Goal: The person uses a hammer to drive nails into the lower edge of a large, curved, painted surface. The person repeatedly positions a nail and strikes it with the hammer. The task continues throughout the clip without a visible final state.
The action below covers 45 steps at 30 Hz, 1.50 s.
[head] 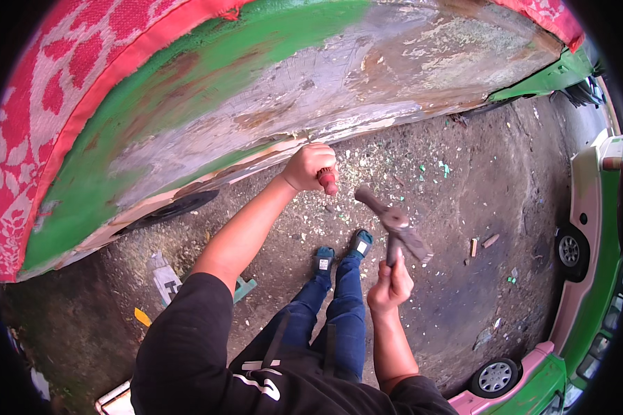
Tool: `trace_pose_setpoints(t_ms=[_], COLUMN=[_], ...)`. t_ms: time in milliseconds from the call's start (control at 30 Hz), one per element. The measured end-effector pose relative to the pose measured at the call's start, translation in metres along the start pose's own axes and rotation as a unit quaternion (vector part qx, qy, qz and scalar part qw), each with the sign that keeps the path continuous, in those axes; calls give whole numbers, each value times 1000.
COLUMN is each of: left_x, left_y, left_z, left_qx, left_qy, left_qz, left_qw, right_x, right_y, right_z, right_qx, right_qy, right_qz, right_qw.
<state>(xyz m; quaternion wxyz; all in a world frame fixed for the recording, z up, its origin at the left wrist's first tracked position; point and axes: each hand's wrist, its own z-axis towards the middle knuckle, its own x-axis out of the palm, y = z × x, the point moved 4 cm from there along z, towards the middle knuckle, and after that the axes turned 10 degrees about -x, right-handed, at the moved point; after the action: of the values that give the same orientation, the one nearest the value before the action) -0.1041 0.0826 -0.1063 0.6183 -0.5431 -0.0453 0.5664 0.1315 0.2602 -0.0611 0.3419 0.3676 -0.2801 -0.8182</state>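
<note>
My left hand (311, 165) grips the red handle (328, 181) of a tool, likely a chisel or screwdriver, held at the lower edge of a vehicle's body panel (270, 98). Its tip is mostly hidden where it meets the panel edge. The panel is green with large areas of bare, scraped grey metal and brownish patches. To the right and lower down, my right hand (390, 285) holds a hammer (394, 220) by its handle, the head apart from the red handle and slightly blurred.
A red and white patterned cloth (57, 98) covers the panel's top. Paint chips (363, 166) lie on the dirt ground, with small wood pieces (473, 247) at right. A wheel (181, 207) shows under the panel. Green and pink vehicles (581, 207) stand at right.
</note>
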Motion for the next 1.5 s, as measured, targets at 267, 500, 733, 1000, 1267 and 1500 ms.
trace_pose_setpoints(t_ms=[267, 500, 733, 1000, 1267, 1500], left_x=[-2, 2, 5, 8, 13, 17], left_y=[-5, -5, -2, 9, 24, -19], left_z=[8, 12, 14, 25, 13, 5], left_qx=[26, -17, -7, -109, -149, -13], left_qy=[-2, -29, -29, -60, -68, -11], left_qz=[-34, -18, -9, -5, 41, 54], left_qw=[999, 999, 1000, 992, 986, 998], right_x=[8, 5, 21, 25, 31, 0], right_y=[-3, 2, 3, 0, -26, -28], right_z=[-6, -2, -1, 4, 7, -31], right_qx=[-17, -65, -6, 100, 152, 296], right_qy=[-26, -79, 7, 42, 28, -38], right_qz=[25, 18, -23, 1, -11, 76], right_qw=[999, 995, 1000, 994, 988, 951])
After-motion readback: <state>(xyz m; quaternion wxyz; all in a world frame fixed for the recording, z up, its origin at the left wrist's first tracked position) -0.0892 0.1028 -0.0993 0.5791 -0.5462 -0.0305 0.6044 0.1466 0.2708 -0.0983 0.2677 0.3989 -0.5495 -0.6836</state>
